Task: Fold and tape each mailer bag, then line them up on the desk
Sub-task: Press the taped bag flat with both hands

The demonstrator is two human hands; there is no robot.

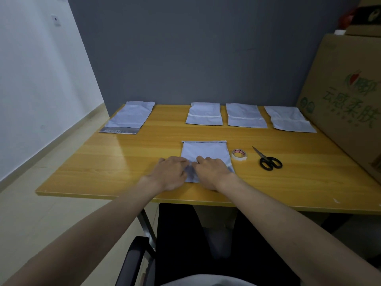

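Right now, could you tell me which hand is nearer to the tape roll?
Right. The right hand rests on the mailer bag, just left of the tape roll; the left hand lies farther left.

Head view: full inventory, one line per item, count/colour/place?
folded, taped pale-blue plastic mailer bags: 3, in a row along the desk's far edge, centre to right
unfolded pale-blue mailer bag with grey strip: 1, far left
pale-blue mailer bag being worked: 1, near centre, under both hands
white tape roll: 1, right of that bag
black-handled scissors: 1, right of the tape
wooden desk: 1, yellow-brown
brown cardboard box with green print: 1, right edge
left hand: on the bag's near edge
right hand: on the bag's near edge; grip unclear
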